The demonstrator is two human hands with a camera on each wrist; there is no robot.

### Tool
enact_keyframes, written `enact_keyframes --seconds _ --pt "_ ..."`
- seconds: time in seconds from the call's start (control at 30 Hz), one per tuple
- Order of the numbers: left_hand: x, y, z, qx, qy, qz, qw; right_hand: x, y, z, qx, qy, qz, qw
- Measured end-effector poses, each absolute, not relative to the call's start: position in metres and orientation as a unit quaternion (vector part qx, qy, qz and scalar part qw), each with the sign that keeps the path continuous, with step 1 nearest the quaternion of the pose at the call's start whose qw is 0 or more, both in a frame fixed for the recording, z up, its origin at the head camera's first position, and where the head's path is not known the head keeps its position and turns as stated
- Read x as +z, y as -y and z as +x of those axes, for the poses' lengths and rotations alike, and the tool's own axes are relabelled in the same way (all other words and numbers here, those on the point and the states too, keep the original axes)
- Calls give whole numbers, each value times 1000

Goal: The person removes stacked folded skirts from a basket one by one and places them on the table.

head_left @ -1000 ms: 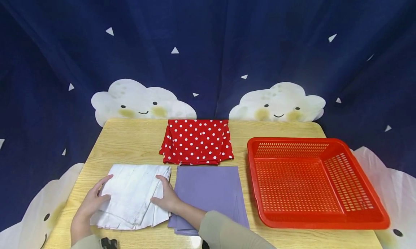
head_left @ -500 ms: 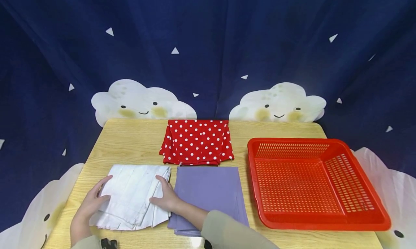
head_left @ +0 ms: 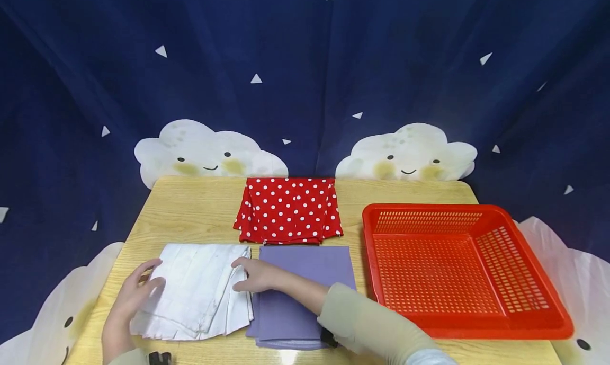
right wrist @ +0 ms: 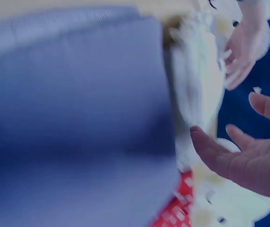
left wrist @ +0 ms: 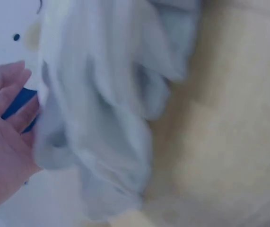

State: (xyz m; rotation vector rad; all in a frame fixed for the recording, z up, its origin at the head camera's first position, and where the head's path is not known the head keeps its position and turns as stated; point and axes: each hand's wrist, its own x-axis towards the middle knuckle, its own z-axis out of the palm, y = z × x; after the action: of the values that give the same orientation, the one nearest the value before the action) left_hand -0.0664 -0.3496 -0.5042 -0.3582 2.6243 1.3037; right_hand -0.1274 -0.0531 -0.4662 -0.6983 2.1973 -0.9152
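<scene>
A folded white cloth (head_left: 195,285) lies on the left part of the table, its layers fanned at the near edge. At its left side is my left hand (head_left: 127,296), fingers (left wrist: 12,90) loosely extended by the cloth's edge; whether they touch it I cannot tell. My right hand (head_left: 257,275) reaches to the cloth's right edge from above the purple cloth. In the right wrist view its fingers (right wrist: 215,151) are spread and hold nothing. The folded purple cloth (head_left: 305,261) lies flat to the right of the white one, partly hidden by my right forearm.
A folded red polka-dot cloth (head_left: 290,208) lies behind the purple one. On the right stands a red plastic basket (head_left: 538,280) with perforated walls, nothing seen inside. Behind the wooden table (head_left: 200,203) hangs a dark blue curtain (head_left: 305,47) with cloud prints.
My right hand has shifted slightly right and away from me, its fingers drawing off the white cloth's top. My left hand has barely moved. The cloths and basket stay put.
</scene>
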Motion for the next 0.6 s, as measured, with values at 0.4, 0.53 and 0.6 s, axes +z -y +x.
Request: enact_keyframes --seconds 0.4,0.53,0.6 --pt "-447 309 -103 415 -907 -45 -44 -386 -13 -177 -373 -844 -313 225" --pt "-426 286 -120 393 -916 -16 -79 -371 -43 -190 -386 -861 -309 117" --pt "-416 273 -129 379 -920 4 -98 -365 -58 -197 -392 -867 -302 63"
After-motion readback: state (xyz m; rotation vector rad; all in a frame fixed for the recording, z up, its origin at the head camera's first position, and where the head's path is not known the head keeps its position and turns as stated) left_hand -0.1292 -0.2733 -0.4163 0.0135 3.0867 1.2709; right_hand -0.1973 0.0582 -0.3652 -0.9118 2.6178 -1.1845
